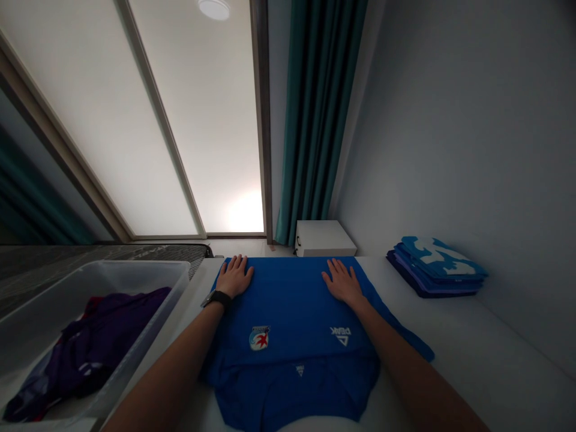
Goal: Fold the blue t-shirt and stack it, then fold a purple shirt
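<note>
A blue T-shirt lies spread on the white table, its neckline toward me and its far end at the table's back edge. A round badge and a white PEAK logo show on its chest, upside down from here. My left hand, with a dark watch on the wrist, rests flat on the shirt's far left corner, fingers spread. On the far right part of the cloth my right hand lies flat too, fingers apart. One sleeve sticks out to the right beyond my right forearm. Neither hand grips the fabric.
A stack of folded clothes sits at the table's right, near the wall. At left, a translucent plastic bin holds dark purple and red clothes. Beyond the table stand a white cabinet and a teal curtain.
</note>
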Demonstrator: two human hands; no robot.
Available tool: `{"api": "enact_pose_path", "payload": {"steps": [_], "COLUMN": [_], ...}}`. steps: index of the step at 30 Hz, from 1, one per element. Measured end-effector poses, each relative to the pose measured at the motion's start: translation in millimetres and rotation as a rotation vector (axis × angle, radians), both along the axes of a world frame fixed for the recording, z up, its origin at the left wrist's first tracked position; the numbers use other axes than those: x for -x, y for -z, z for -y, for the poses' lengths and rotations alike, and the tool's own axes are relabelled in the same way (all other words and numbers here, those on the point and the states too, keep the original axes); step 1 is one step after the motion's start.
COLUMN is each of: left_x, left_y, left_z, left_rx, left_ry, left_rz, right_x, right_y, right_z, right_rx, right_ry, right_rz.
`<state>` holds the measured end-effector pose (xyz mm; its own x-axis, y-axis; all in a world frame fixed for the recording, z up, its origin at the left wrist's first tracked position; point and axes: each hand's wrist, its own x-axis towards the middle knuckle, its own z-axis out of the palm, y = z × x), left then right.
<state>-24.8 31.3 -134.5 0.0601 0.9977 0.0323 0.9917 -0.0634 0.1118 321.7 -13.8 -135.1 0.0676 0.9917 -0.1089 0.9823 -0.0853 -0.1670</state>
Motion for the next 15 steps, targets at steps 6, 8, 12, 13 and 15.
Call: {"api": "enact_pose_path", "payload": {"steps": [6, 8, 12, 13, 15], "left_x": [6.7, 6.5, 5.2, 4.7, 3.7], "left_y": [-2.7, -3.2, -3.1, -3.4, -4.8], "left_z": [4.8, 4.1, 0.3, -0.4, -1.0], "left_rx": [0.007, 0.019, 0.020, 0.019, 0.023], "left_ry": [-0.054, -0.063, -0.078, -0.082, -0.091], "left_rz": [-0.020, -0.019, -0.009, -0.009, -0.011], "right_x": [-28.2, -33.0, -34.3, -33.6, -31.3], "right_y": [2.7, 4.7, 7.8, 7.9, 6.7], "right_z": [5.3, 2.9, -4.7, -6.4, -8.5], "right_rx": [0.010, 0.003, -0.004, -0.007, -0.014], "right_ry": [0.008, 0.018, 0.029, 0.025, 0.022], "right_rz": [0.005, 0.024, 0.042, 0.044, 0.050]}}
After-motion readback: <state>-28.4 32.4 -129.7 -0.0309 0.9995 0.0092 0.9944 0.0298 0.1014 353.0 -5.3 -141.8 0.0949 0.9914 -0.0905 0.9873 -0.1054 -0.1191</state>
